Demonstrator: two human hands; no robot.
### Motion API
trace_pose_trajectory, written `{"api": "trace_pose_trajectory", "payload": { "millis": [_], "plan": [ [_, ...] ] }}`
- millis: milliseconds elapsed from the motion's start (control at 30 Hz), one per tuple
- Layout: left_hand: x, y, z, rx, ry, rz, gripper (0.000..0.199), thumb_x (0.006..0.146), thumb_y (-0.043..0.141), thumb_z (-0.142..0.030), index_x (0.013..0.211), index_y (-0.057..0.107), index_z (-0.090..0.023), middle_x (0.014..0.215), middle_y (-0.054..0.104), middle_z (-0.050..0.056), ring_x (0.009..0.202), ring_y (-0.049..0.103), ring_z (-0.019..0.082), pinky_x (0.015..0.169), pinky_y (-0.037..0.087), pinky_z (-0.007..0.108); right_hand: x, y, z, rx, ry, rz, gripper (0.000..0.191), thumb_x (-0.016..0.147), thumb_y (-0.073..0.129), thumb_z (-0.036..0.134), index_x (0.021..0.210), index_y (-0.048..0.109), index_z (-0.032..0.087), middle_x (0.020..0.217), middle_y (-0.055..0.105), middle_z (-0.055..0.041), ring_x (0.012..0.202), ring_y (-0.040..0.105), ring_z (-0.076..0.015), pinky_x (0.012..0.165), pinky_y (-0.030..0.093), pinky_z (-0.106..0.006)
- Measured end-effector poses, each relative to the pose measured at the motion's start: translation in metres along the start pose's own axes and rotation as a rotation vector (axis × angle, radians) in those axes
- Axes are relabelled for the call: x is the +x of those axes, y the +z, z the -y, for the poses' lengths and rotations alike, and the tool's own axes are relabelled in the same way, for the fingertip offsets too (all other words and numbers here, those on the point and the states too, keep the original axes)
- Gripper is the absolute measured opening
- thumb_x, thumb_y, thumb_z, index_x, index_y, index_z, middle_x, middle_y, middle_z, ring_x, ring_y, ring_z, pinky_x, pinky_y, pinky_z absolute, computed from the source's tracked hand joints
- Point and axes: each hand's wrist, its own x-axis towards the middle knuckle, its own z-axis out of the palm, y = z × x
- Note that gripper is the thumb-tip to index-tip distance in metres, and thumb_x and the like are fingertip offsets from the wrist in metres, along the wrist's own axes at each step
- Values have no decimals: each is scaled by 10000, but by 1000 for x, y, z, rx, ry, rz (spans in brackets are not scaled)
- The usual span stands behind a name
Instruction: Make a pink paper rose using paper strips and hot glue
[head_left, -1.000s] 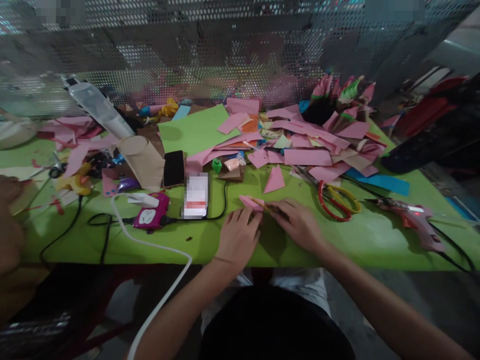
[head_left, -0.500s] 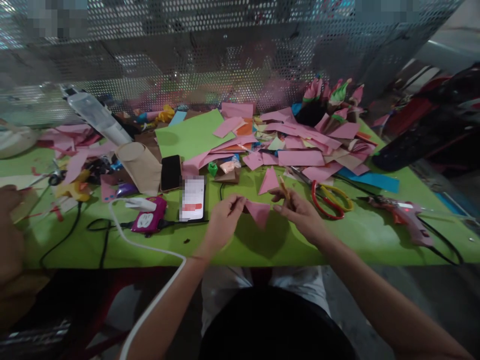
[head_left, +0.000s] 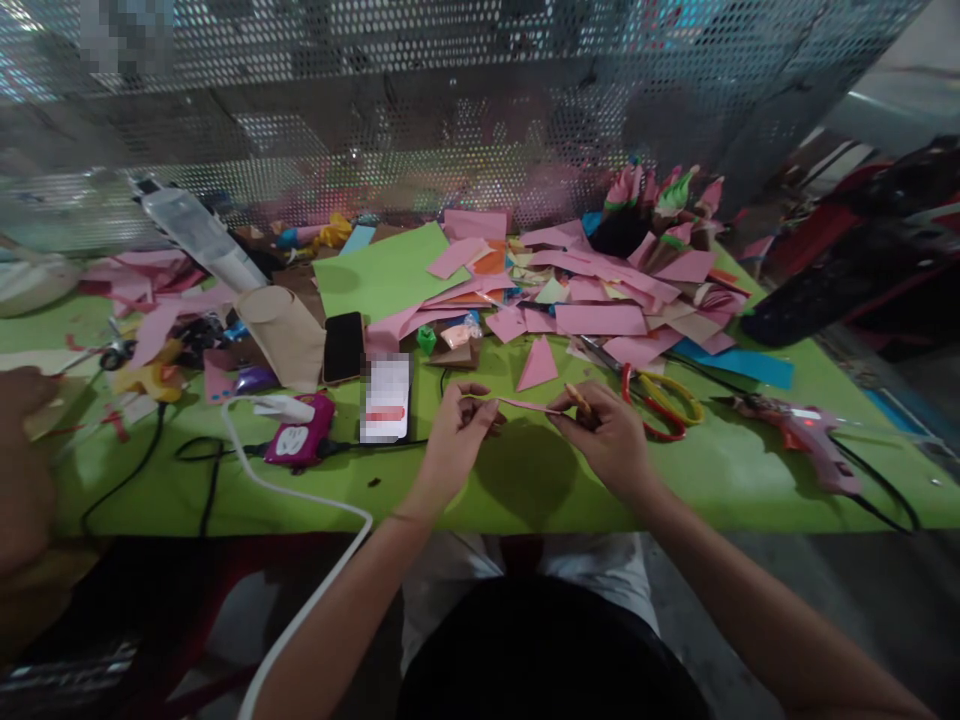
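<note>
Between my two hands a small piece of pink paper (head_left: 527,405) is stretched, seen almost edge-on as a thin strip. My left hand (head_left: 459,432) pinches its left end between thumb and fingers. At the other end, my right hand (head_left: 609,432) pinches it too, while a short yellow-brown stick (head_left: 577,398), perhaps a pencil, is tucked among the same fingers. Just beyond lies a folded pink paper triangle (head_left: 537,364) on the green tabletop (head_left: 517,505). Scissors (head_left: 660,405) with red and yellow handles rest to the right of my right hand.
A pink glue gun (head_left: 814,435) lies at the right. Pink paper strips (head_left: 600,319) are heaped at the back beside a green sheet (head_left: 382,270). Leftward are a lit phone (head_left: 386,395), a dark phone (head_left: 343,347), a magenta device (head_left: 300,430) with cables, and another person's hand (head_left: 26,395).
My right hand has moved in and taken the free end of the pink paper. The paper has turned from a hanging triangle to edge-on.
</note>
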Motion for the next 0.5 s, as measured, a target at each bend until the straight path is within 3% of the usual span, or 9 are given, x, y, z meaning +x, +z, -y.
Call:
{"api": "trace_pose_trajectory", "payload": {
  "millis": [100, 200, 333, 500],
  "plan": [
    [-6, 4, 2, -59, -73, 63, 383, 806, 704, -437, 1023, 501, -194, 792, 688, 6, 706, 661, 135, 679, 493, 262, -4, 0, 1, -124, -229, -65, 132, 814, 592, 148, 804, 682, 244, 845, 660, -25, 804, 622, -187, 701, 483, -302],
    [-8, 7, 5, -100, -102, 82, 397, 794, 716, -381, 1080, 516, -191, 794, 683, -5, 749, 682, 144, 703, 487, 264, -8, 1, 2, -170, -297, -3, 218, 807, 558, 107, 843, 698, 270, 891, 676, -37, 858, 643, -208, 746, 514, -331],
    [-4, 5, 9, -85, -61, 77, 344, 810, 672, -234, 1112, 516, -180, 743, 661, -29, 749, 682, 131, 731, 482, 253, -8, 0, 6, -126, -278, 104, 252, 799, 553, 110, 902, 711, 277, 941, 685, -60, 954, 647, -240, 803, 531, -373],
    [2, 1, 9, -19, -43, 66, 326, 832, 583, -111, 1143, 504, -171, 759, 656, -21, 715, 669, 117, 711, 500, 248, -2, -8, 8, -41, -154, 96, 279, 848, 596, 201, 1101, 687, 273, 1157, 655, -85, 1065, 619, -262, 860, 517, -403]
  ]
}}
